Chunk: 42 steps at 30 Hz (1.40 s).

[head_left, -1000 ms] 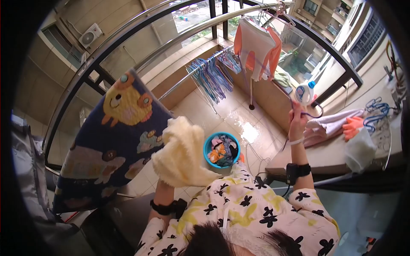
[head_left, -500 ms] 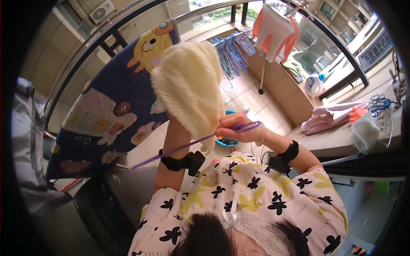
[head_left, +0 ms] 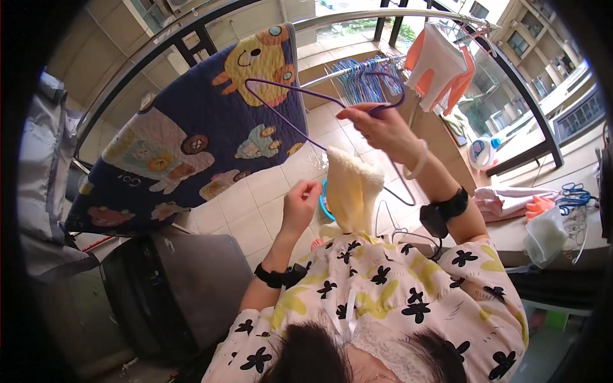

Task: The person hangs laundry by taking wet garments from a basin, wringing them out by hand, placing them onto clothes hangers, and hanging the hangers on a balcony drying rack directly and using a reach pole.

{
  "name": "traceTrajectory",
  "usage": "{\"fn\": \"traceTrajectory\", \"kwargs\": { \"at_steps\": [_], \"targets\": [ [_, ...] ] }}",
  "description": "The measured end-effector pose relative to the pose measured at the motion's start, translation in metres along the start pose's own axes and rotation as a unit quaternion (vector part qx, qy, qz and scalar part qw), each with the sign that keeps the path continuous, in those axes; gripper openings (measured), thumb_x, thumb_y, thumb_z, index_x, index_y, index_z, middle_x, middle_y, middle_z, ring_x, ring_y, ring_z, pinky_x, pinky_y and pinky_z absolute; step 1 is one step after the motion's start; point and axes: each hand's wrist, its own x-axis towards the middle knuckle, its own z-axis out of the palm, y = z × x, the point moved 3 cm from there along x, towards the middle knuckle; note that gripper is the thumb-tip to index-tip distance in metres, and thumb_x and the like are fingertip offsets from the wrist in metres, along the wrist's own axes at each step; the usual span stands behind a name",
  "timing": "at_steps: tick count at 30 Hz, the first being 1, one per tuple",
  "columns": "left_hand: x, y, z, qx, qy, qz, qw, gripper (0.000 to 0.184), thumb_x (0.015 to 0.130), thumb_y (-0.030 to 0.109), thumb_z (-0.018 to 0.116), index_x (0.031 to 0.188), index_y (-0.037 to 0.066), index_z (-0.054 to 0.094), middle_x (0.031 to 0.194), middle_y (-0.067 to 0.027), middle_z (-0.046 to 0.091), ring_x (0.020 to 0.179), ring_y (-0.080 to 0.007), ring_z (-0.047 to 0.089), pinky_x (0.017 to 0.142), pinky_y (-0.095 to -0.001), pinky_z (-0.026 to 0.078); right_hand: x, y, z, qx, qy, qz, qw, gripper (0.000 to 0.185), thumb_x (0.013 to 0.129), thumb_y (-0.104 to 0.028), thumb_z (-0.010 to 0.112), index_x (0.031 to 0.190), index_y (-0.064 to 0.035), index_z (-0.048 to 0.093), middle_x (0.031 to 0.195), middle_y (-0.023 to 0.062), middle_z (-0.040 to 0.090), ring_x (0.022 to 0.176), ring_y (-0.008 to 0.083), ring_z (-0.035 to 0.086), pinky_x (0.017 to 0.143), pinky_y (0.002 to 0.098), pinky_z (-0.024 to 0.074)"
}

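My right hand (head_left: 383, 133) holds a purple hanger (head_left: 290, 122) near its hook, with the fingers wrapped round it. The hanger is raised and tilted, one corner pointing to the upper left. A cream fluffy cloth (head_left: 352, 191) hangs from the lower bar of the hanger, in front of my chest. My left hand (head_left: 301, 203) is beside the cloth on its left, apart from it, with curled fingers; whether anything small is in them is hidden. Behind the cloth, only the edge of a blue basin (head_left: 324, 199) shows.
A dark blue patterned quilt (head_left: 191, 137) hangs on the left. Several hangers (head_left: 364, 80) and an orange-and-white garment (head_left: 440, 64) hang from rails ahead. A detergent bottle (head_left: 483, 153) and a pink cloth (head_left: 504, 201) lie at the right. A grey machine (head_left: 198, 281) stands lower left.
The cream cloth has moved from my left hand onto the hanger and hangs lower. My right hand has lifted the hanger up, and my left hand has come away from the cloth.
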Motion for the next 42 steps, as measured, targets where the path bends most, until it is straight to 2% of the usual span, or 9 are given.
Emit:
{"fn": "traceTrajectory", "kwargs": {
  "at_steps": [7,12,21,27,30,32,34,40,42],
  "targets": [
    [0.001,-0.078,0.087,0.117,-0.245,-0.102,0.957,0.055,0.075,0.028,0.07,0.118,0.001,0.049,0.111,-0.0179,0.056,0.106,-0.0255,0.054,0.086,-0.036,0.044,-0.028,-0.079,-0.038,-0.022,-0.033,-0.055,0.998,0.025,0.091,-0.023,0.053,0.095,-0.0016,0.065,0.057,-0.0065,0.04,0.047,0.001,0.033,0.041,0.0172,0.0241],
    [0.037,-0.022,0.082,0.182,0.197,0.208,0.941,0.043,0.082,0.025,0.062,0.117,0.004,0.048,0.115,-0.0158,0.052,0.108,-0.0295,0.047,0.088,-0.0365,0.041,-0.053,-0.096,-0.067,-0.048,0.01,-0.091,0.995,0.026,0.093,-0.022,0.05,0.1,-0.0008,0.063,0.056,-0.0072,0.039,0.046,-0.0001,0.031,0.04,0.0175,0.0217],
    [0.108,0.086,0.05,-0.039,-0.066,0.196,0.978,0.022,0.078,0.0,0.043,0.088,0.003,0.062,0.059,-0.0002,0.058,0.049,-0.0038,0.05,0.042,-0.0216,0.038,-0.059,-0.073,-0.129,-0.073,0.102,-0.08,0.989,0.025,0.092,-0.023,0.052,0.097,-0.0017,0.064,0.057,-0.0077,0.043,0.045,0.0004,0.033,0.039,0.0172,0.0212],
    [0.186,0.162,-0.012,0.201,0.08,0.097,0.972,0.018,0.077,0.016,0.058,0.087,0.001,0.059,0.064,-0.0036,0.056,0.056,-0.0109,0.051,0.054,-0.026,0.043,-0.071,-0.044,-0.137,0.031,0.011,0.045,0.998,0.025,0.091,-0.023,0.053,0.093,-0.0015,0.064,0.054,-0.008,0.037,0.043,0.0018,0.028,0.037,0.0196,0.0198],
    [0.193,0.163,-0.019,0.315,0.076,0.317,0.891,0.034,0.076,0.015,0.06,0.106,0.0,0.058,0.087,-0.011,0.061,0.081,-0.015,0.057,0.076,-0.0263,0.046,-0.079,-0.051,-0.135,-0.131,0.018,0.068,0.989,0.024,0.089,-0.024,0.055,0.088,-0.004,0.068,0.055,-0.0076,0.039,0.045,0.0023,0.029,0.039,0.0206,0.0218],
    [0.136,0.199,0.005,0.422,-0.365,0.389,0.732,0.059,0.074,0.011,0.066,0.127,-0.003,0.043,0.122,-0.0164,0.049,0.114,-0.0175,0.045,0.093,-0.0298,0.039,-0.076,-0.061,-0.133,-0.159,0.016,0.069,0.985,0.021,0.087,-0.023,0.059,0.084,-0.0049,0.068,0.057,-0.0058,0.046,0.048,0.0024,0.035,0.042,0.0185,0.0246],
    [0.114,0.181,0.007,0.167,-0.57,-0.104,0.798,0.041,0.079,0.01,0.06,0.119,0.002,0.054,0.112,-0.0072,0.059,0.111,-0.0155,0.047,0.094,-0.0278,0.037,-0.072,-0.076,-0.134,-0.2,-0.014,-0.044,0.979,0.02,0.086,-0.021,0.06,0.085,-0.0034,0.068,0.06,-0.0047,0.052,0.052,0.0034,0.042,0.046,0.0198,0.0305],
    [0.062,0.164,0.036,0.119,-0.427,0.157,0.882,0.031,0.093,0.025,0.048,0.082,0.0,0.063,0.076,-0.0034,0.064,0.066,-0.0047,0.052,0.059,-0.0203,0.043,-0.056,-0.085,-0.161,-0.238,0.006,-0.146,0.96,0.019,0.079,-0.019,0.068,0.085,-0.0011,0.067,0.065,-0.0006,0.06,0.059,0.0062,0.052,0.055,0.0215,0.0416],
    [0.055,0.163,0.034,0.041,-0.378,0.049,0.924,0.041,0.094,0.03,0.045,0.074,-0.002,0.061,0.075,-0.0088,0.065,0.061,-0.007,0.054,0.054,-0.0204,0.043,-0.057,-0.088,-0.183,-0.355,0.104,-0.238,0.898,0.023,0.078,-0.019,0.069,0.092,-0.001,0.065,0.07,-0.0003,0.062,0.064,0.0072,0.054,0.06,0.0203,0.0434]
  ]
}}
